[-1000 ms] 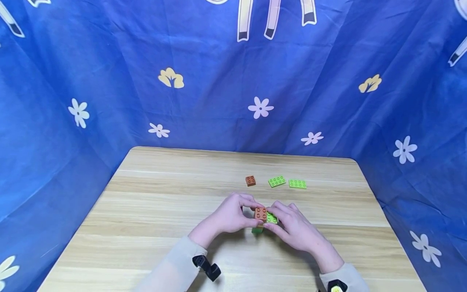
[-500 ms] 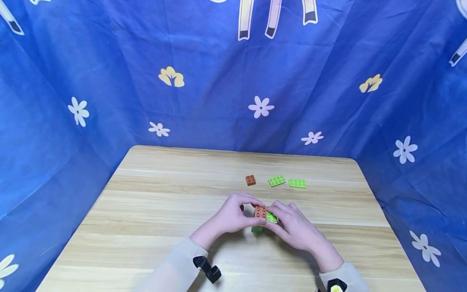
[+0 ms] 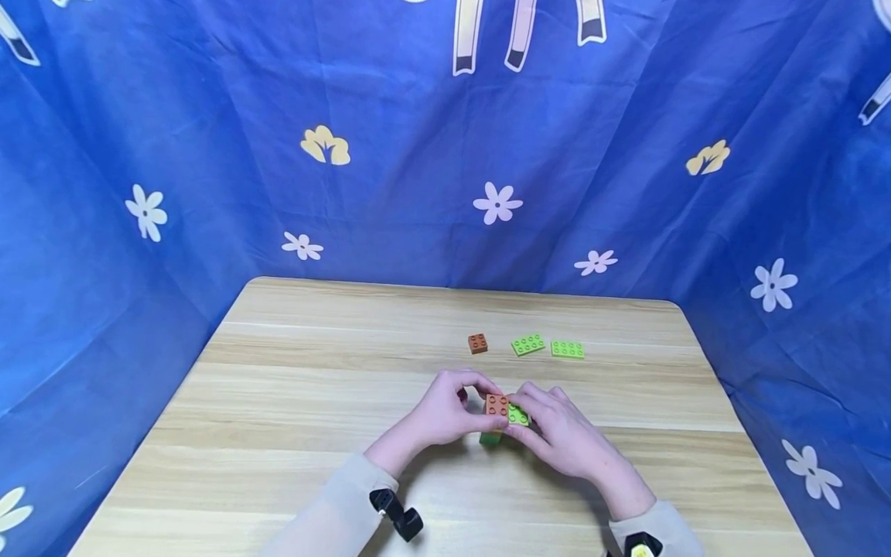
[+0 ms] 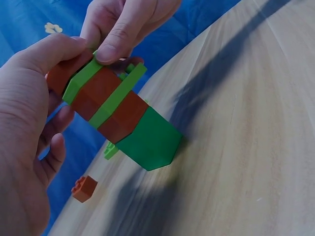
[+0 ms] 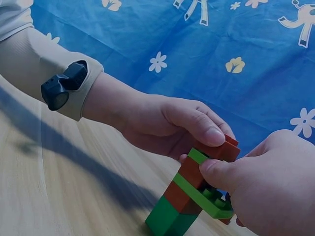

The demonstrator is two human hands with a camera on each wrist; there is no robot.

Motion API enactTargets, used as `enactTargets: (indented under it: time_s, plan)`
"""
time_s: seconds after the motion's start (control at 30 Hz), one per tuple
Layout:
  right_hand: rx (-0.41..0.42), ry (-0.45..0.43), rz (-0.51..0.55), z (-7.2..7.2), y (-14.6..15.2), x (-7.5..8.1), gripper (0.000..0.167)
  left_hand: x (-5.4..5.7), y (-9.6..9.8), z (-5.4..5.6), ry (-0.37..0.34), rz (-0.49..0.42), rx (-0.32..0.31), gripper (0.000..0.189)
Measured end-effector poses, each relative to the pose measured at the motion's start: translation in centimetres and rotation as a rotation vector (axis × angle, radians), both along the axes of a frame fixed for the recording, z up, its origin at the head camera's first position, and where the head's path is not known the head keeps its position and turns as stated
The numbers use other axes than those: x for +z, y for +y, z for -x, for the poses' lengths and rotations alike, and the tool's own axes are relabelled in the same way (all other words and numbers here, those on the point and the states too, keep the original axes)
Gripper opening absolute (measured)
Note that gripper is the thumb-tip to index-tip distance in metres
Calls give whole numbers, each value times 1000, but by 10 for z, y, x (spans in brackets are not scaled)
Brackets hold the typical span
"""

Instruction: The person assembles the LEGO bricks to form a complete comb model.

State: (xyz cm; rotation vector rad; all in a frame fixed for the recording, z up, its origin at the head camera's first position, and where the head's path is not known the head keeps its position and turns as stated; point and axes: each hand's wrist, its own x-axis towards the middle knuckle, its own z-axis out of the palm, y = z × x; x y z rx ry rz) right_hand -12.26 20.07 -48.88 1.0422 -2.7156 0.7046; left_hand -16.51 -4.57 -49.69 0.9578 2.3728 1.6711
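Left wrist shows side layers (image 4: 98, 91) head mostly hides: left grip (image 3: 445, 410) and right grip (image 3: 559, 435) pinch the stack (image 4: 122, 118).

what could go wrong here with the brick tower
The tower may tip if pushed unevenly: one green brick forms its base and a light green plate juts out sideways. The top brown brick, gripped by the left hand, might sit crooked if pressed at an angle.

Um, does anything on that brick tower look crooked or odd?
Perhaps the top brown brick: in the left wrist view, a dark gap shows between it and the light green plate beneath, so it may not be fully seated.
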Motion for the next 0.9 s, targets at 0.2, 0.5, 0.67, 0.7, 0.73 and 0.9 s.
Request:
enactTargets:
  time_s: [0.2, 0.5, 0.67, 0.7, 0.73, 0.9]
  plan:
    - [1, 9, 4, 1, -1, 1, 36, -3, -1, 1, -14, -20, -5, 28]
    - [-4, 0, -2, 0, -1, 0, 36, -11, 3, -2, 43, -117, 0, 28]
    - [0, -7, 8, 1, 0, -1, 36, -14, 4, -2, 35, -143, -4, 27]
    - [0, -7, 9, 1, 0, -1, 37, -13, 5, -2, 27, -141, -5, 27]
    - [0, -8, 11, 1, 0, -1, 36, -13, 4, -2, 22, -138, -6, 27]
    - [1, -14, 15, 1, 0, -1, 37, -13, 4, -1, 10, -122, -21, 26]
